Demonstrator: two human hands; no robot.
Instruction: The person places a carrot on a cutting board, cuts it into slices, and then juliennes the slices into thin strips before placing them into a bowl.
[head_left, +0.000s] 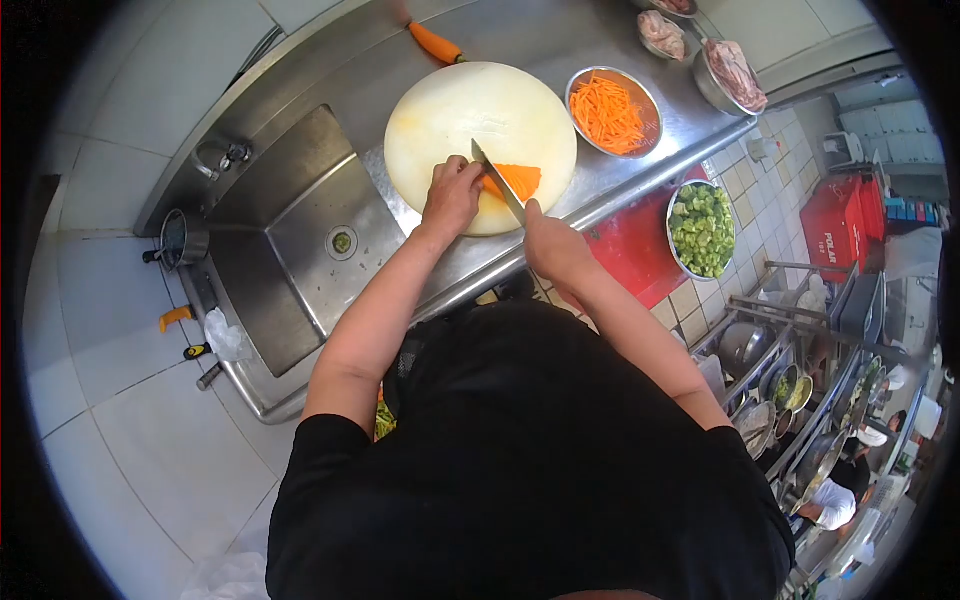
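Observation:
On the round white cutting board (430, 120), orange carrot slices (520, 180) lie fanned out beside a knife (497, 187). My right hand (556, 247) is closed round the knife's handle at the board's near edge. Just left of the blade, my left hand (453, 197) presses with bent fingers on a piece of carrot (491, 187). The blade stands between the two hands, its tip pointing away from me. A steel bowl of shredded carrot (608, 112) sits right of the board, and a whole carrot (435, 43) lies behind it.
A steel sink (300, 230) is at the left, with a tap (222, 158). Bowls of raw meat (732, 78) stand at the back right. A bowl of chopped green vegetables (701, 229) is over a red surface (630, 250). Racks with pans (745, 348) fill the lower right.

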